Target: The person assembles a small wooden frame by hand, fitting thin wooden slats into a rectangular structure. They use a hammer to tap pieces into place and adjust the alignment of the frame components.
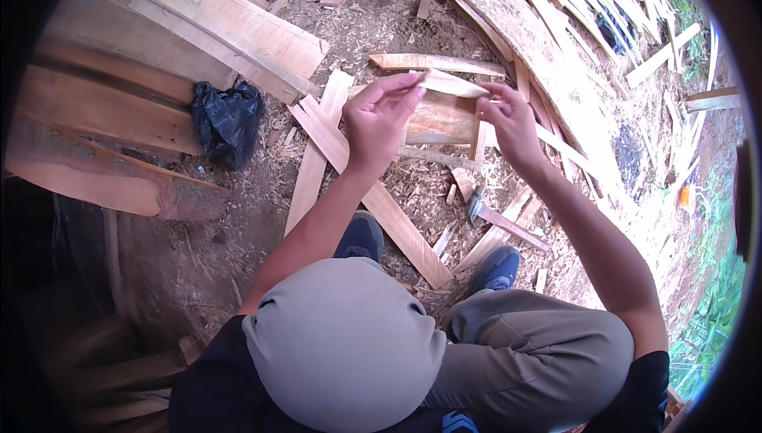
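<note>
- left hand pinches the near end of a thin wood strip, fingers closed on it.
- right hand grips the strip's far end, beside a small wooden frame.
- hammer lies on the ground below the right hand, near blue shoes.

black plastic bag, hammer, stacked planks, wood chips

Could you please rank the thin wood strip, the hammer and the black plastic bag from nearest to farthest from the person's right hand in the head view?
From the right hand:
1. Thin wood strip: touching its fingers, held up between both hands.
2. Hammer: on the ground just below that hand, near the blue shoe.
3. Black plastic bag: far off to the left, beyond the left hand, beside the stacked planks.
</note>
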Motion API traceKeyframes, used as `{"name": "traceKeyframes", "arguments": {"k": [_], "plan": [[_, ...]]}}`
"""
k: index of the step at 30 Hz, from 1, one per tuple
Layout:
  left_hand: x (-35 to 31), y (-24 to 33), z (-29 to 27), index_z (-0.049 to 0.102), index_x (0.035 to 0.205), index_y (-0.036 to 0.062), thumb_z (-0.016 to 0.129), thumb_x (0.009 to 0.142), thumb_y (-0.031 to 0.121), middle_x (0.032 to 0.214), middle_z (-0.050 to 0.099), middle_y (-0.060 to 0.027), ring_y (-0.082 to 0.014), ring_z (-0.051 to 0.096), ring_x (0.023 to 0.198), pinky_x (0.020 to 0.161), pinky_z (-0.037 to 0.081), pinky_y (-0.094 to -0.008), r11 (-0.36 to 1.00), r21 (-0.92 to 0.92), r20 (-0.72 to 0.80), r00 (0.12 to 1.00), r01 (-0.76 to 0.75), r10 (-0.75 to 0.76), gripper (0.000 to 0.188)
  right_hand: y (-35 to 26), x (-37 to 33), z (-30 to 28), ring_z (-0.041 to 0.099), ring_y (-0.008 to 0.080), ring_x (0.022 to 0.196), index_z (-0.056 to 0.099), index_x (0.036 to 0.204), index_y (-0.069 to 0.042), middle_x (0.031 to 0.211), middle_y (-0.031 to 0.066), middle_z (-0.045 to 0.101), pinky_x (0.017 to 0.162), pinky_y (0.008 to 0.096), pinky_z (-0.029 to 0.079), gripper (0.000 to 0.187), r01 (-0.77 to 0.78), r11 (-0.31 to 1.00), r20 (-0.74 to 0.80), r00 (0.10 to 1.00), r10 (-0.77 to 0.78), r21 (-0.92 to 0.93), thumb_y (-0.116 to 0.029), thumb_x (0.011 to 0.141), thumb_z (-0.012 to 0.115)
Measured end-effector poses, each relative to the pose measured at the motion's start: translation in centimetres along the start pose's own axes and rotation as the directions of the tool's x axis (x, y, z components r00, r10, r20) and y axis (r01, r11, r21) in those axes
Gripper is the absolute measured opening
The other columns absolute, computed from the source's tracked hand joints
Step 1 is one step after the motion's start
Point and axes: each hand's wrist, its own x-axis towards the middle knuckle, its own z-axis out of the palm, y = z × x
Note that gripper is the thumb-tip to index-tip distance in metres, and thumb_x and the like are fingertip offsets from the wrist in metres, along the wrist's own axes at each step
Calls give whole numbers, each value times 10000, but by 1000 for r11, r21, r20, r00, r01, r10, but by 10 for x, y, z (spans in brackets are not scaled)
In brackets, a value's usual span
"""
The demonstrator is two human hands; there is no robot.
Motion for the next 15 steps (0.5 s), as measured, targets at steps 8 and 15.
{"name": "traceKeyframes", "arguments": {"k": [8,15], "plan": [[-16,28,4,647,992,-27,689,900,-31,929,706,-124,-161,705,805,670,581,-258,987,-144,148,984,-77,98,101,2,-20,13,643,197,1086,574,1253,46,1208,139,512,929,299,559,346,25,977,18,999,-30,214,-191,1005,618],[24,39,-33,624,820,30,678,835,1,807,671,-103,-137,614,634,621,550,-267,985,-132,-388,920,-109,49,64,9,-18,1,599,151,775,701,1119,-19,862,62,632,689,321,494,300,3,993,-237,971,-31,-118,-281,983,647]]}}
